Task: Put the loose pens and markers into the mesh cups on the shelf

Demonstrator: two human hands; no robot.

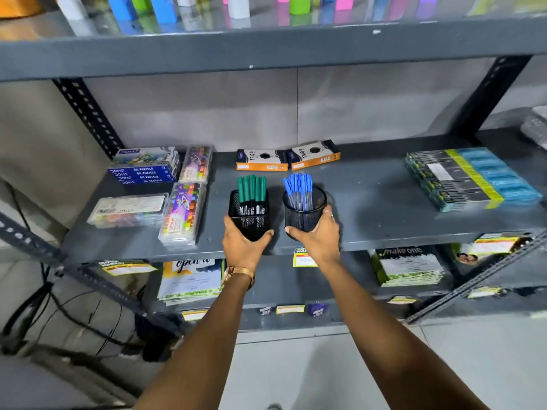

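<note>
Two black mesh cups stand near the front edge of the grey shelf point(370, 208). The left cup point(250, 217) is squarish and holds several green-capped markers point(252, 189) upright. The right cup point(305, 213) is round and holds several blue-capped pens point(299, 187). My left hand point(244, 247) grips the left cup from the front and below, thumb on its right side. My right hand point(318, 238) wraps the right cup, thumb in front, fingers round its right side. No loose pens or markers lie on the shelf.
Oil pastel boxes point(145, 167) and clear colour cases point(183, 211) lie at the left. Two orange-and-black boxes point(287, 158) sit behind the cups. A stack of blue-and-black packs point(470, 179) lies at the right. Notebooks fill the shelf below; an upper shelf hangs overhead.
</note>
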